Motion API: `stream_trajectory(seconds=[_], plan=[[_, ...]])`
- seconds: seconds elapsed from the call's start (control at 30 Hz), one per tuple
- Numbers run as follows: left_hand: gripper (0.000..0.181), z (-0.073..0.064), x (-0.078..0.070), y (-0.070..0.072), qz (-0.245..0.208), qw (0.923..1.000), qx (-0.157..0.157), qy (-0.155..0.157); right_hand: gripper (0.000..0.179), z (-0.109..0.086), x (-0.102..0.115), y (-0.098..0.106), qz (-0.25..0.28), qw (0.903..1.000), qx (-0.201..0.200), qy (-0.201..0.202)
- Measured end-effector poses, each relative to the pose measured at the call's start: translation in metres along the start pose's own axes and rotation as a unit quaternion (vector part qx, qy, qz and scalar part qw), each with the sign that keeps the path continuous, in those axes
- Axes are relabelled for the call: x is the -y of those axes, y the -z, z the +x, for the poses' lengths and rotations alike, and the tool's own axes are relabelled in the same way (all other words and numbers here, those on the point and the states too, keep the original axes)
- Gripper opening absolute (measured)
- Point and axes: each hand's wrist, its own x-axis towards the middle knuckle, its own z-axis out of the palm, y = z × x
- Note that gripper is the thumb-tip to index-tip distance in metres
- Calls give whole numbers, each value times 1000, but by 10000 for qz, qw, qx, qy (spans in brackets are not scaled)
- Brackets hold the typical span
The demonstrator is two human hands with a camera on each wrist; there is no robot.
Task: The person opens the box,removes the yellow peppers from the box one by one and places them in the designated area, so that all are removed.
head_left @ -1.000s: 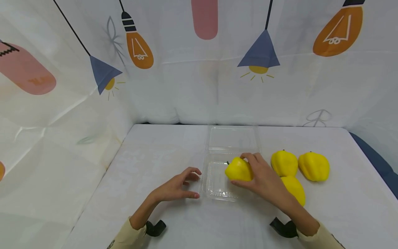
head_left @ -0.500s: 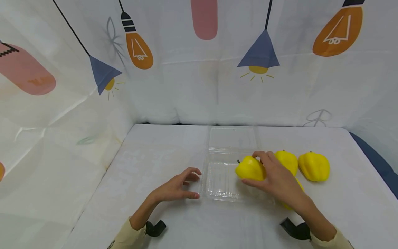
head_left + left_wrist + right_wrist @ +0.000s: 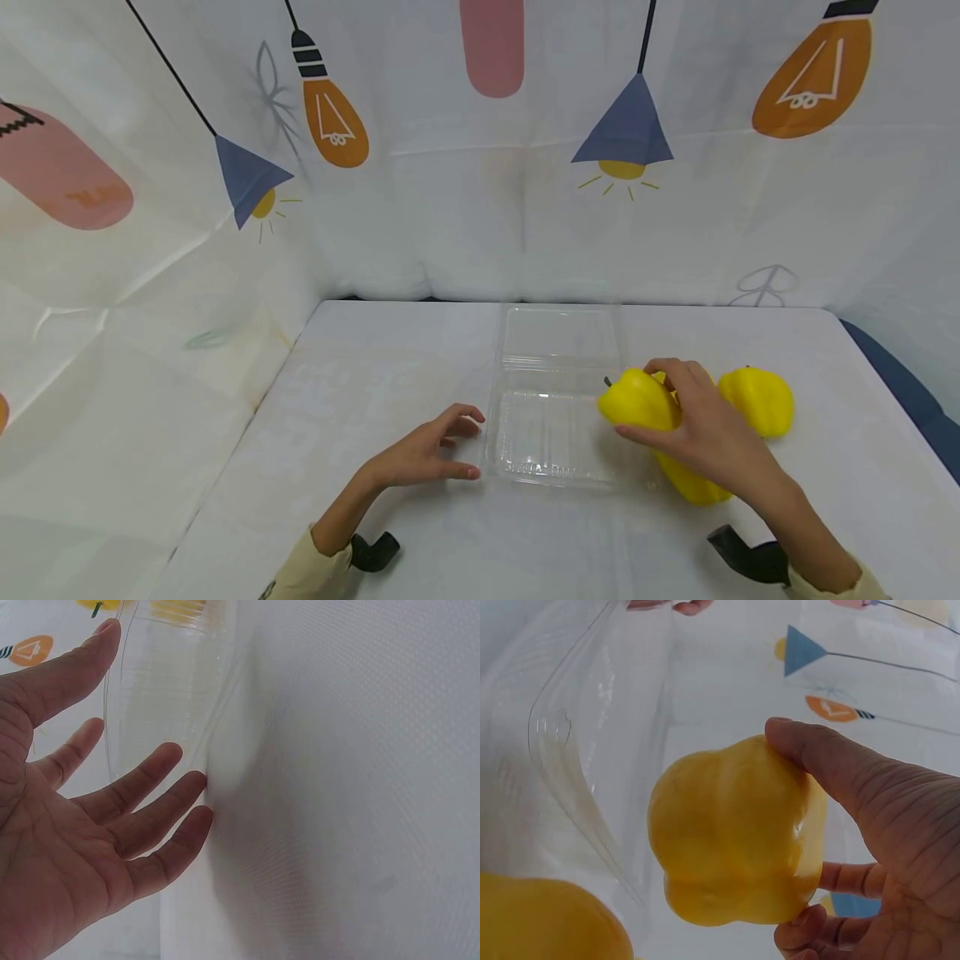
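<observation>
My right hand [image 3: 712, 429] holds a yellow bell pepper [image 3: 637, 400] between thumb and fingers, over the right edge of a clear plastic clamshell box [image 3: 543, 433]. In the right wrist view the held bell pepper [image 3: 735, 832] shows its lobed underside, gripped from the right. The box lies with its lid [image 3: 562, 333] folded back, away from me. Left of the box, my left hand [image 3: 431, 450] rests with relaxed fingers and holds nothing. In the left wrist view the fingers [image 3: 161, 859] are spread beside the box wall [image 3: 169, 697].
Another yellow bell pepper [image 3: 757, 400] stands at the right. A further one [image 3: 693, 483] lies below my right hand, and one more is mostly hidden behind that hand. The white table [image 3: 397, 350] ends at a printed cloth backdrop [image 3: 450, 225].
My right hand has moved to the right with the bell pepper, from above the middle of the box to its right edge, now covering part of the other peppers. The left hand has stayed still.
</observation>
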Motion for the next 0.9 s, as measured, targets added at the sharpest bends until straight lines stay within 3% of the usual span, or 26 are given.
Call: stream_trajectory(seconds=[0.1, 0.33, 0.9], plan=[[67, 2, 8, -1, 124, 9999, -6, -4, 82, -1, -3, 5, -68, 9999, 9, -109], [68, 1, 9, -1, 175, 9998, -8, -121, 82, -3, -13, 14, -153, 9996, -68, -228], [70, 2, 9, 0, 190, 9998, 20, -83, 91, -8, -35, 24, -370, 9974, -141, -609]])
